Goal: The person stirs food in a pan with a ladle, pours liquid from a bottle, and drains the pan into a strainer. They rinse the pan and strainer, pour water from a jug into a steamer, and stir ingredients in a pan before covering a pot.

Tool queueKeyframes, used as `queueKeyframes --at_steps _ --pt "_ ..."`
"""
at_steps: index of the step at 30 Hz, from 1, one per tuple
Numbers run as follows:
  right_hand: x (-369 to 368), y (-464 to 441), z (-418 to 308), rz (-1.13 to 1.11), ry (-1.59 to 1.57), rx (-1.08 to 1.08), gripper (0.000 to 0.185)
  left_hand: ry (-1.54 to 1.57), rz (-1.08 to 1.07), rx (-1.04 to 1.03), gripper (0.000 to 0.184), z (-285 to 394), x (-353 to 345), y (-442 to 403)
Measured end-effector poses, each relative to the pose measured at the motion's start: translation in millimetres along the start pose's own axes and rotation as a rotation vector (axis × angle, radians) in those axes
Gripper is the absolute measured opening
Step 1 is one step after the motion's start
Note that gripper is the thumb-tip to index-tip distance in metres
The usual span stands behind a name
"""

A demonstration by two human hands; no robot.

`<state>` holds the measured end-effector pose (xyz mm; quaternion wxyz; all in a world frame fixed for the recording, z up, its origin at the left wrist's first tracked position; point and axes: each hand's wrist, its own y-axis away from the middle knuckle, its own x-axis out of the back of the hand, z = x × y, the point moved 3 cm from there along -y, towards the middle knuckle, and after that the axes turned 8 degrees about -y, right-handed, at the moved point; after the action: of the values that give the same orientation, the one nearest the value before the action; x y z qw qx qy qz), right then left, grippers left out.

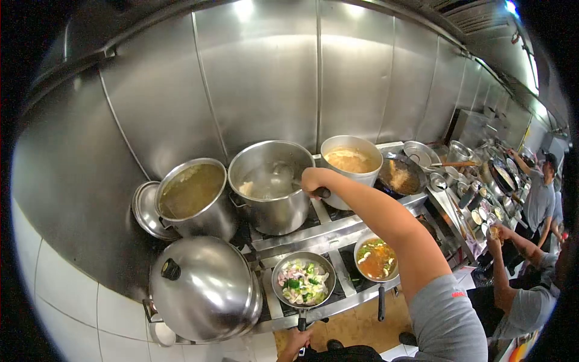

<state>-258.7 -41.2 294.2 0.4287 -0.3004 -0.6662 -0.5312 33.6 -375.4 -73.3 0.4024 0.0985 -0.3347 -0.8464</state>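
Observation:
At the bottom, my left hand (295,344) is closed around the black handle of a frying pan (303,306). Chopped pale and green vegetables (303,281) fill this pan, which sits on the front burner. My right arm reaches across the stove, and my right hand (312,180) is closed on the black handle of a ladle (323,192) at the rim of a large steel stockpot (274,211). Inside that pot is cloudy liquid, with the ladle's metal bowl over or in it. To the right, a second pan (381,279) holds orange broth with vegetables.
A big lidded pot (208,289) stands front left; behind it is a stockpot of brownish liquid (193,190) with a lid (146,208) beside it. A light pot (353,178) and a dark wok (400,175) are further right. Co-workers (531,289) stand at far right.

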Motion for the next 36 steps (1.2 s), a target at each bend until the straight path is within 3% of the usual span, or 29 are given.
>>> queueKeyframes --at_steps 3,4,6,8,10,12,14,15,18,19,22,26,28,32,36 --pt "-6 15 8 0.092 -1.045 -0.266 0.019 -0.058 -0.059 -0.033 0.029 31 16 24" --pt "-9 22 11 0.093 -1.048 -0.269 0.019 -0.138 -0.060 -0.069 0.027 46 21 34" --pt "-17 34 12 0.101 -1.561 -0.321 0.014 -0.219 -0.066 -0.102 0.025 50 27 36" --pt "-17 52 5 0.171 -1.607 -0.414 0.014 -0.243 -0.073 -0.187 0.023 45 29 36" --pt "-24 60 11 0.092 -1.792 -0.347 0.019 -0.195 -0.095 -0.153 0.023 59 28 48" --pt "-18 80 10 0.140 -1.712 -0.367 0.018 -0.146 -0.109 -0.089 0.023 69 28 52" --pt "-11 99 5 0.055 -1.757 -0.268 0.017 -0.254 -0.122 -0.077 0.025 70 25 47" --pt "1 115 -9 0.041 -1.807 -0.315 0.018 -0.329 -0.087 -0.114 0.026 115 27 77" --pt "4 126 3 -0.139 -1.747 -0.257 0.022 -0.182 -0.107 -0.122 0.025 136 22 84" --pt "5 133 8 -0.057 -1.634 -0.221 0.023 -0.171 -0.136 -0.160 0.024 137 22 82" --pt "14 166 -1 -0.087 -1.627 -0.179 0.019 -0.085 -0.113 -0.155 0.030 145 20 78" --pt "27 226 -23 0.067 -1.606 -0.241 0.024 -0.096 -0.074 -0.172 0.023 163 23 80" --pt "26 251 -32 0.032 -1.681 -0.224 0.023 -0.123 -0.051 -0.187 0.018 193 25 106" --pt "16 301 -54 0.126 -1.611 -0.261 0.026 0.011 -0.070 -0.231 0.018 186 26 98" --pt "-20 327 -63 0.083 -1.596 -0.335 0.025 -0.052 -0.037 -0.165 0.019 174 27 102"
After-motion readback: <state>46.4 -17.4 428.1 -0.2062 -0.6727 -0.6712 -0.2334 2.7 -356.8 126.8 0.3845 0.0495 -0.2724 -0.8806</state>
